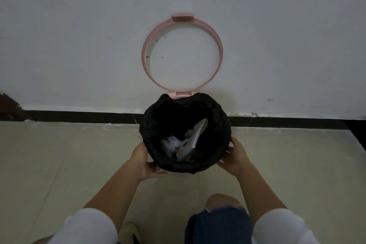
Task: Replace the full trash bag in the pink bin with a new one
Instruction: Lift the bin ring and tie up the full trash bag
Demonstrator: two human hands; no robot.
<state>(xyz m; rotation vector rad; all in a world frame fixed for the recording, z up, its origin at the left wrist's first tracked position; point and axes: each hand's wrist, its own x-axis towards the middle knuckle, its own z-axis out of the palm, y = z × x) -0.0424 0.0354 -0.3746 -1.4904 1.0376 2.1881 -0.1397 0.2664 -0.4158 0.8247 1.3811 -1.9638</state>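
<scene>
The pink bin (179, 94) stands on the floor (59, 154) right at the far edge where the floor meets the wall (79, 45), against the dark skirting strip (79, 116), and almost all of it is hidden by the black trash bag (217, 117) whose top is folded out and down over its rim, so only a sliver of pink shows at the back. The pink ring lid (183, 53) is swung up on its hinge and leans flat on the wall, which looks deliberate: the ring would clamp the bag's folded edge, and with it raised the bag is free to come off. Inside the bag lie crumpled white papers (186, 142) (low down, so the bag looks less than brimming from this angle). The person crouches in front, one bare knee (221, 202) showing above torn denim, and holds the bin from both sides: the left hand (146, 161) cups the near-left of the bagged rim with its fingers (158, 173) curled under the fold, and the right hand (232, 157) presses the near-right side, fingers wrapped loosely on the plastic rather than clenched. That two-sided hold probably serves to steady the bin while peeling the bag's edge upward. No brand, label or writing is legible anywhere, and no fresh bag is in view.
</scene>
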